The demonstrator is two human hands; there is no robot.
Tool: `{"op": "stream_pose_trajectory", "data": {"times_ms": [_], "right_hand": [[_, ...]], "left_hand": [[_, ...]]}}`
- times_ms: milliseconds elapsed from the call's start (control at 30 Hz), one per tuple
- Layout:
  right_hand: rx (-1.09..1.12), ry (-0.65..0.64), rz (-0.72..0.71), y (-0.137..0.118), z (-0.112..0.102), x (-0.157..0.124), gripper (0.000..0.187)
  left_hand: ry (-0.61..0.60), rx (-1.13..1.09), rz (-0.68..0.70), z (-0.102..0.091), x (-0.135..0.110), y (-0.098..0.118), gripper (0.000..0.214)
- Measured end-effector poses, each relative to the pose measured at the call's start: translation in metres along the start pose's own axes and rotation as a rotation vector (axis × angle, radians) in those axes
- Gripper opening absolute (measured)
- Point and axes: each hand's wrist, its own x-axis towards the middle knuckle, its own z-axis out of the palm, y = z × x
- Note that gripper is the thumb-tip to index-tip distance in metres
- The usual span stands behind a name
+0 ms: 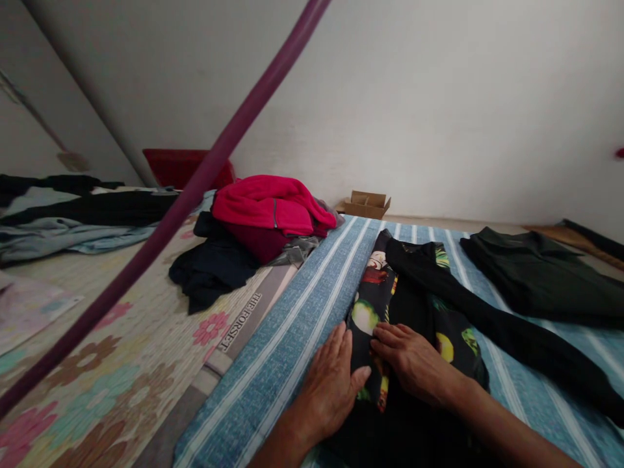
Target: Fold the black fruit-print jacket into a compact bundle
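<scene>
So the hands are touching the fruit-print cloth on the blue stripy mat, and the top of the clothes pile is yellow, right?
Not yellow: the head view shows a pink jumper topping the pile. Left hand and right hand do touch the fruit-print cloth on the blue stripy mat.

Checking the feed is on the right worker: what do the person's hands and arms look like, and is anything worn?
The left hand and right hand are both bare: no gloves, rings or watch show. The forearms are bare too, with no sleeve in view up to the frame edge.
</scene>
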Motion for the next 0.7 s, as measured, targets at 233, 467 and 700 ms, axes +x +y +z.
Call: {"op": "stream_pose_trajectory", "data": {"times_ms": [233,467,700], "right_hand": [[-0.007,0.002,0.019,0.005,0.006,-0.001,0.026],[-0.098,0.023,0.102,-0.015,0.001,-0.006,0.028],[-0.187,0.096,0.093,-0.040,0.012,-0.018,0.033]], "left_hand": [[0.088,0.073,0.009,0.009,0.003,0.002,0.063],[0.363,0.190,0.146,0.030,0.013,-0.018,0.055],[0.517,0.327,0.232,0.039,0.019,-0.026,0.053]]}}
